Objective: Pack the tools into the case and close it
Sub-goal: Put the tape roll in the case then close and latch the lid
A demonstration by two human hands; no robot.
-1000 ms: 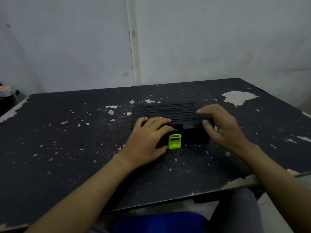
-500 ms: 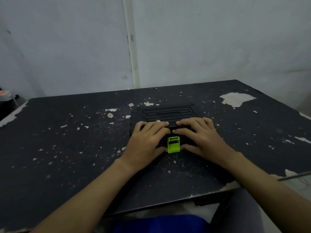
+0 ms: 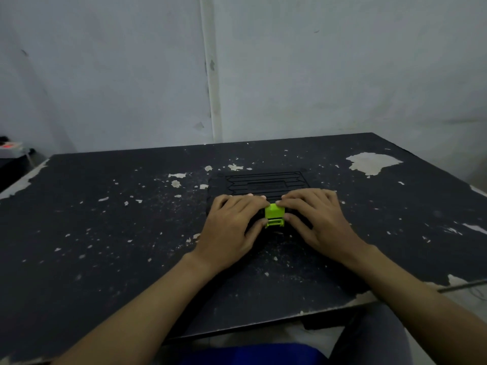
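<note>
A: Where is the case (image 3: 263, 180)?
B: Flat on the table (image 3: 105, 219), lid down, under the fingers of both hands.
A: And the hands?
B: The left hand (image 3: 232, 230) and right hand (image 3: 319, 222) lie with fingers nearly straight, pressing the lid's near edge. Neither grips anything. The green latch (image 3: 274, 213) sits between them, thumbs at its sides.

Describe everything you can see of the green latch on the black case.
The green latch is a small lime clasp, plastic by its look, at the middle of the front edge of the closed black case. Its upper part is a plain flap, its lower part slotted. The thumb of the left hand touches its lower left, a fingertip of the right hand its top right. Whether it has snapped shut is unclear.
</note>
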